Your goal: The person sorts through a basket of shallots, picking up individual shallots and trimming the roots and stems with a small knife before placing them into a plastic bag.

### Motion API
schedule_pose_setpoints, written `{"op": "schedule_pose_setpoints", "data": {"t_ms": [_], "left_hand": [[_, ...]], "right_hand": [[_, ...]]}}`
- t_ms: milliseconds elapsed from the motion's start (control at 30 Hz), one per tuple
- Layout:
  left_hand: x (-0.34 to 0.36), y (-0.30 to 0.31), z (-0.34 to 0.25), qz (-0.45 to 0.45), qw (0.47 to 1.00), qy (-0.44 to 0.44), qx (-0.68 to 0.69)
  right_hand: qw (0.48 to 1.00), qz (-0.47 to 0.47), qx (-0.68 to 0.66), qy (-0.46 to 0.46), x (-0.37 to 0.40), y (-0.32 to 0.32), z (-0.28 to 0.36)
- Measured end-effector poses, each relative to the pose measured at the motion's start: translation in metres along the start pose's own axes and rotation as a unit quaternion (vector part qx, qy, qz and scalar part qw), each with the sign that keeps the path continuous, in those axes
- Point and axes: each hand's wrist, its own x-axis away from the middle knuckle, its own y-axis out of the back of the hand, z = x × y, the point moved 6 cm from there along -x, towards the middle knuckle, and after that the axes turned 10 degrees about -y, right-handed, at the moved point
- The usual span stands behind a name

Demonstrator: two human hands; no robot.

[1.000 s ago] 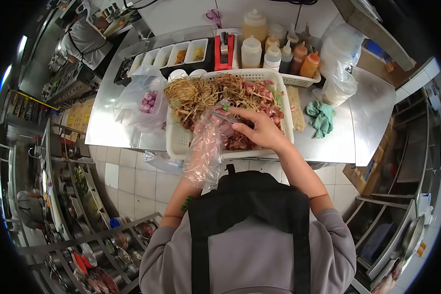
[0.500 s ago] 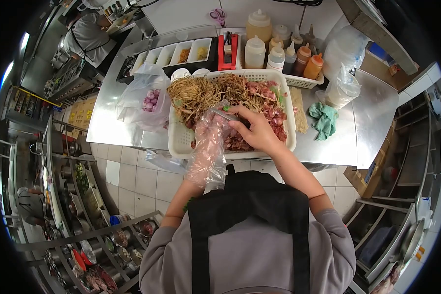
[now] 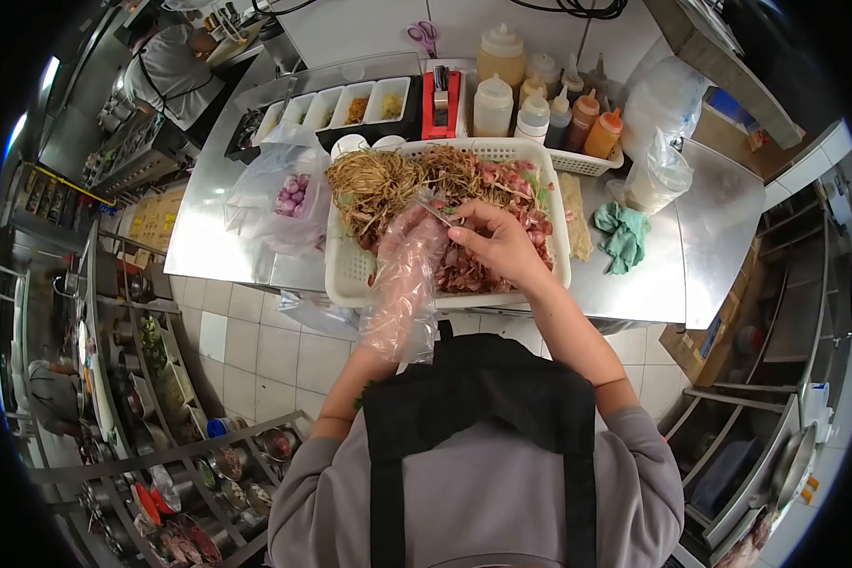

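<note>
My left hand [image 3: 413,237], in a loose clear plastic glove, is closed over the front of a white basket [image 3: 350,275]. What its fingers hold is too small and covered to make out. My right hand [image 3: 498,244] is bare and pinches a small knife [image 3: 435,212], whose thin blade meets the left fingertips. Beneath both hands the basket holds red shallot skins [image 3: 478,275] and a bundle of dry, stringy roots [image 3: 374,185]. Left of the basket, peeled purple shallots [image 3: 292,194] lie in a clear plastic bag [image 3: 256,213].
Behind the basket stand white condiment trays [image 3: 386,99], a red holder [image 3: 441,104] and several squeeze bottles [image 3: 492,104]. A green cloth [image 3: 623,237] and a filled plastic bag [image 3: 658,180] sit at right on the steel table [image 3: 634,293]. A person [image 3: 175,71] works at far left.
My right hand has shifted slightly right, its fingers now pinched nearer the left fingertips. The knife blade has tilted more steeply, and the left hand has turned a little.
</note>
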Motion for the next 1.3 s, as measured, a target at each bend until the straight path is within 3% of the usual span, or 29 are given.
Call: {"op": "schedule_pose_setpoints", "data": {"t_ms": [100, 200, 267, 400, 467, 567, 667, 800, 867, 1000, 1067, 1300], "left_hand": [[0.000, 0.002, -0.001, 0.026, 1.000, 0.003, -0.011], [0.008, 0.004, -0.005, -0.015, 0.996, 0.058, -0.068], [0.009, -0.004, -0.012, -0.006, 0.998, 0.062, -0.032], [0.009, -0.006, -0.015, -0.014, 0.998, 0.065, -0.017], [0.005, -0.007, -0.012, 0.025, 0.998, 0.059, 0.016], [0.005, 0.003, -0.006, 0.058, 0.998, 0.022, -0.021], [0.007, -0.002, -0.010, 0.051, 0.998, 0.018, -0.034], [0.009, -0.002, -0.014, 0.065, 0.997, 0.007, -0.038], [0.000, 0.011, -0.016, 0.120, 0.965, -0.112, -0.203], [0.001, 0.007, -0.021, 0.130, 0.947, -0.139, -0.257], [0.002, 0.001, -0.025, 0.165, 0.914, -0.196, -0.313], [0.006, -0.003, -0.025, 0.146, 0.927, -0.134, -0.319]], "right_hand": [[0.998, 0.008, -0.009, -0.067, 0.002, 0.002, -0.004], [0.985, 0.075, -0.089, -0.127, 0.003, 0.006, -0.005], [0.992, -0.003, -0.070, -0.106, 0.003, 0.016, 0.003], [0.997, 0.001, 0.073, -0.038, 0.006, 0.013, 0.009], [0.985, -0.017, 0.167, 0.031, 0.009, 0.009, 0.016], [0.979, -0.024, 0.195, 0.058, 0.013, 0.002, 0.022], [0.981, -0.012, 0.190, 0.021, 0.012, 0.000, 0.022], [0.979, -0.017, 0.196, 0.047, 0.011, -0.002, 0.018], [0.971, -0.028, 0.221, 0.082, 0.012, -0.003, 0.019], [0.978, -0.026, 0.200, 0.062, 0.014, -0.004, 0.018], [0.975, -0.043, 0.213, 0.054, 0.015, -0.004, 0.018], [0.989, -0.041, 0.145, 0.008, 0.003, -0.010, 0.001]]}}
